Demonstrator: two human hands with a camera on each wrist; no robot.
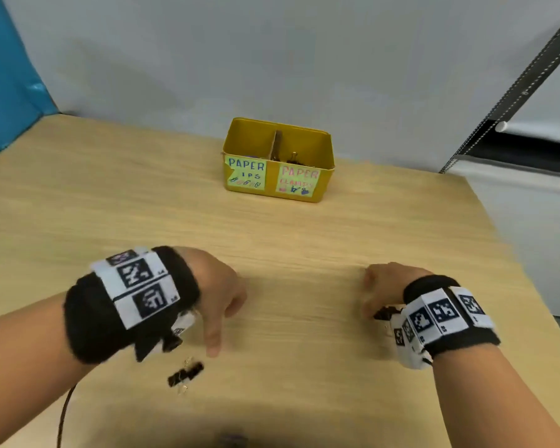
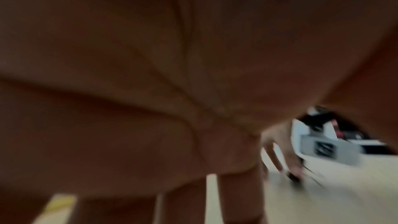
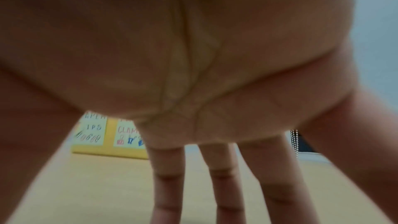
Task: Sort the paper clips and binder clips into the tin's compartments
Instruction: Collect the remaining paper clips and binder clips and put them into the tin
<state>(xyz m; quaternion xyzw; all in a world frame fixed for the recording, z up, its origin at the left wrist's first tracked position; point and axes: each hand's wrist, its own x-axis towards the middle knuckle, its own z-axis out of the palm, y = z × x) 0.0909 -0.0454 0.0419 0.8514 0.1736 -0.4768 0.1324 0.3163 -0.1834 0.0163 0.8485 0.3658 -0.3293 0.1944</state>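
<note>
Toward the far middle of the wooden bench point(image 1: 304, 240) stood a yellow tin point(image 1: 277, 161), split by a divider point(image 1: 274, 144) into a left and a right compartment. On its near wall were two handwritten labels: a left label point(image 1: 245, 173) reading "PAPER" over partly hidden letters and small clip drawings, and a right label point(image 1: 297, 181) reading "PAPER" over a second word too faint to read from the head view. Black binder clips point(image 1: 292, 157) showed in the right compartment; something dark lay low in the left one, too hidden to name.

Near the person, the left hand point(image 1: 219, 294) hung over the bench with its fingers relaxed and pointing down, holding nothing; the left wrist view showed those fingers point(image 2: 239, 197) straight above the wood. Just near of that hand, a small black binder clip point(image 1: 185, 374) lay loose on the bench, with a bit of thin metal beside it that was too blurred to identify.

On the right, the right hand point(image 1: 383, 287) hovered low with fingers hanging down. From its wrist camera the fingers point(image 3: 224, 181) looked straight and spread, with nothing between them, and the tin point(image 3: 109, 149) stood beyond them. Both wrists wore black bands with printed square markers point(image 1: 143, 286).
</note>
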